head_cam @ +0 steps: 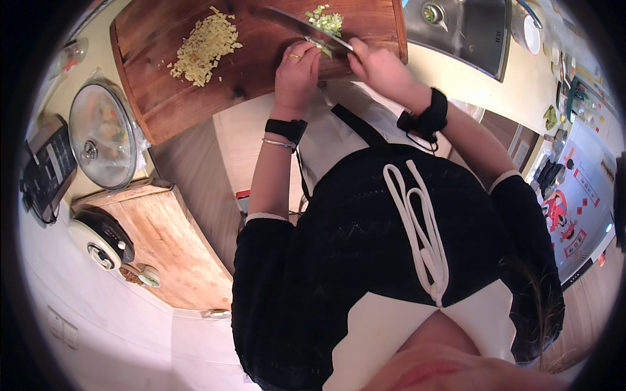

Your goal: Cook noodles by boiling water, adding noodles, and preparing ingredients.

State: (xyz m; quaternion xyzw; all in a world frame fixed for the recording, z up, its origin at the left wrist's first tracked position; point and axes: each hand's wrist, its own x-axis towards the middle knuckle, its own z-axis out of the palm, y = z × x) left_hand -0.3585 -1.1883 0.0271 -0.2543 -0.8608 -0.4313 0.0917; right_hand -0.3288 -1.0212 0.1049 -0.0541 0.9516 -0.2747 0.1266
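My right hand [384, 73] grips the handle of a kitchen knife [305, 24], whose blade reaches up and left over a dark wooden cutting board [264, 73]. Just left of the blade, my left hand [297, 66] pinches a short green vegetable piece [323, 47], perhaps scallion, against the board. Chopped pale-green bits [328, 22] lie beyond the knife. Toward the board's left side rests a larger heap of finely diced pale-yellow vegetable [205, 46]. Its exact kind is unclear.
A steel sink [459, 29] adjoins the board on the right. At left are a glass lid [102, 137] over a bowl or pan and a dark appliance [49, 166]. Below them a wooden worktop [171, 239] carries a black-and-white cooker [102, 239]. A fridge [582, 190] stands far right.
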